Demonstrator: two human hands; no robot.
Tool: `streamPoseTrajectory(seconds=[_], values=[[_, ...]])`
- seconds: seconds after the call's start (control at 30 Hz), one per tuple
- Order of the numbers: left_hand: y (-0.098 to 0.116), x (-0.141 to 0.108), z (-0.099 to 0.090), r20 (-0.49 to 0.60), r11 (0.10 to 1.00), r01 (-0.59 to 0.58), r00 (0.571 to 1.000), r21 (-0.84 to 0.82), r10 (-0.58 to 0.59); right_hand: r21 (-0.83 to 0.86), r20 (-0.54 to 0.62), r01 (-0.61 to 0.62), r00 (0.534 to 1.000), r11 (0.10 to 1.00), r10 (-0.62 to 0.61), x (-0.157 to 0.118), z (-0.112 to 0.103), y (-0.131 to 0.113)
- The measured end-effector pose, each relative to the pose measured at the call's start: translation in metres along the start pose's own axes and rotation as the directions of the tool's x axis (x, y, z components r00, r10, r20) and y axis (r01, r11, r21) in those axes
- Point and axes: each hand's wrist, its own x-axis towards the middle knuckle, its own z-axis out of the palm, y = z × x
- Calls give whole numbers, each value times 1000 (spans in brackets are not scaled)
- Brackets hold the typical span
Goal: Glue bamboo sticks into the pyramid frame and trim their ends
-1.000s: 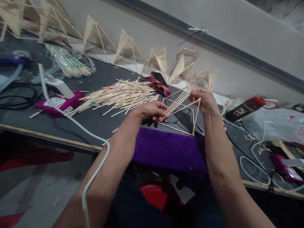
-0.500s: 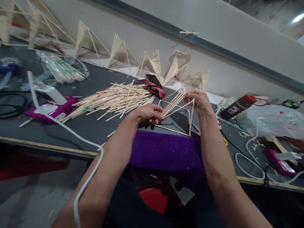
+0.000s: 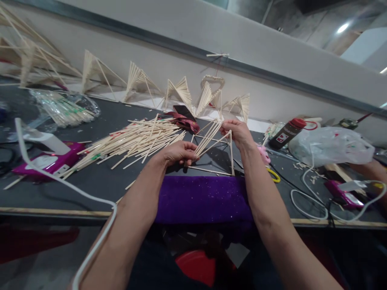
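Between my hands is a frame of thin wooden sticks, with several sticks fanned side by side and others forming its open triangular sides. My left hand is closed, pinching the lower left ends of the fanned sticks. My right hand pinches the frame near the sticks' upper right ends; its fingertips partly hide the joint. Below the frame, a purple cloth lies along the table edge under my forearms. Left of my left hand spreads a loose pile of wooden sticks.
Finished-looking stick models line the wall. A dark bottle with a red lid and a plastic bag stand at right. Magenta devices with white cables flank me. Yellow-handled scissors lie nearby. Another person's arm shows at far right.
The camera view has shifted, so the table sits lower and further left. Both hands keep their hold on the stick frame, with little visible movement. Another person's arm shows more at the right edge.
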Motion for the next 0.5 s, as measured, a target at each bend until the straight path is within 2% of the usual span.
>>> streamPoseTrajectory(seconds=[0.37, 0.5], values=[[-2, 2, -2, 6, 1000, -8, 1000, 23, 8, -68, -115, -3, 993, 998, -5, 3, -6, 7], [1, 1, -1, 2, 999, -3, 1000, 41, 3, -104, -130, 35, 990, 994, -49, 6, -8, 14]])
